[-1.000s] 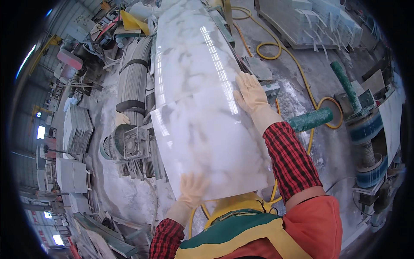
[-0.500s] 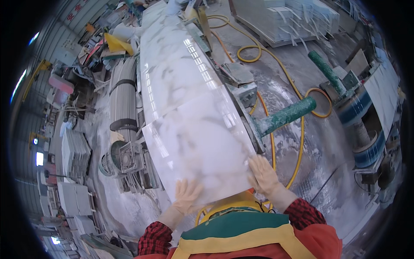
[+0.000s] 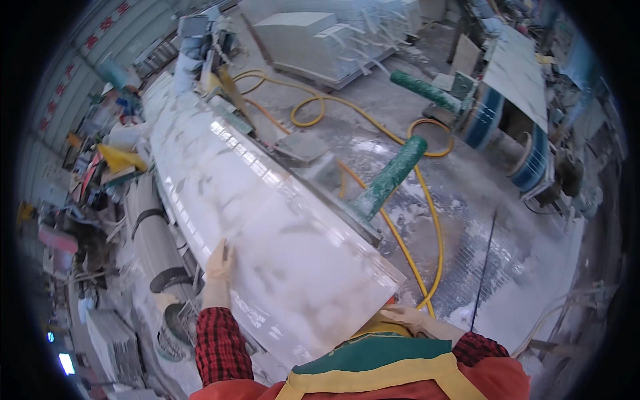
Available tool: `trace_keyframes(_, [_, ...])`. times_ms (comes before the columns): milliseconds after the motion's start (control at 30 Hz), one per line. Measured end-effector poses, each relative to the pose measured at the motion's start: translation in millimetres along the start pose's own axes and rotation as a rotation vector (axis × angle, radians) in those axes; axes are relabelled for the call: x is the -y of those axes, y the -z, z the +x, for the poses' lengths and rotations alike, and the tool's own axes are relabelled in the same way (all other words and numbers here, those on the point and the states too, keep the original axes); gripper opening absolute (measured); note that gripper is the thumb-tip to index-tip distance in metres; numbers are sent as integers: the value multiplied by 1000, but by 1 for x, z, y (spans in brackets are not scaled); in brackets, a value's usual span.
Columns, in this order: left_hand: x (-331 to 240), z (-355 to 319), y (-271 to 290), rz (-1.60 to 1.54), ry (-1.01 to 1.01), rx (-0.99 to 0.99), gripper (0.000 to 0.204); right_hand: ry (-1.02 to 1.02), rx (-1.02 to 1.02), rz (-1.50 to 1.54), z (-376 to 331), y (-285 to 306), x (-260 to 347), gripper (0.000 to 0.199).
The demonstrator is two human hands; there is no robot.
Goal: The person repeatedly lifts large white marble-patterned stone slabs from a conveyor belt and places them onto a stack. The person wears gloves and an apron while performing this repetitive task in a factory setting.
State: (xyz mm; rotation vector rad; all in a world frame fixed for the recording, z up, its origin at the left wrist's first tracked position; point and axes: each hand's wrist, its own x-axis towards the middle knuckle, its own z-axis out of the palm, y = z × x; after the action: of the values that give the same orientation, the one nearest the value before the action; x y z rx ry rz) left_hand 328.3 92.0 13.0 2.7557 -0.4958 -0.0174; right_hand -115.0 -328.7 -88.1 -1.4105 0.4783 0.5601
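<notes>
Both my gloved hands steady the long white marble slab (image 3: pixel 267 220).
My left hand (image 3: pixel 219 267) lies flat, fingers spread, against its left edge; my right hand (image 3: pixel 407 317) cups under the near corner, bracing its weight.

The slab (image 3: pixel 267 220) fills the middle from near to far, its upper face bare along its length. Left hand (image 3: pixel 219 263) rests on its left edge; just beyond lies a grey column (image 3: pixel 150 233), so the gap is narrow. Further left, clutter (image 3: pixel 100 173) blocks the way. Right hand (image 3: pixel 403 315) sits at the near right corner. Right of the slab, a green post (image 3: pixel 390 177) and yellow hose (image 3: pixel 427 220) cross wet floor (image 3: pixel 507 267), open beyond them. Far right stand blue-rimmed spools (image 3: pixel 527 157).
</notes>
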Motion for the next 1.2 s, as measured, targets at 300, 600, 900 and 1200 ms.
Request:
trace_keyframes(300, [-1, 27, 9, -230, 286, 306, 77, -164, -17, 632, 14, -60, 33, 52])
trace_keyframes(600, [-104, 6, 110, 42, 239, 251, 72, 407, -64, -800, 6, -36, 22, 56])
trace_keyframes(900, [-288, -11, 179, -238, 67, -254, 48, 626, -540, -588, 12, 100, 33, 68])
trace_keyframes(1200, [-445, 37, 10, -1102, -73, -169, 41, 591, -972, 277, -163, 330, 200, 46])
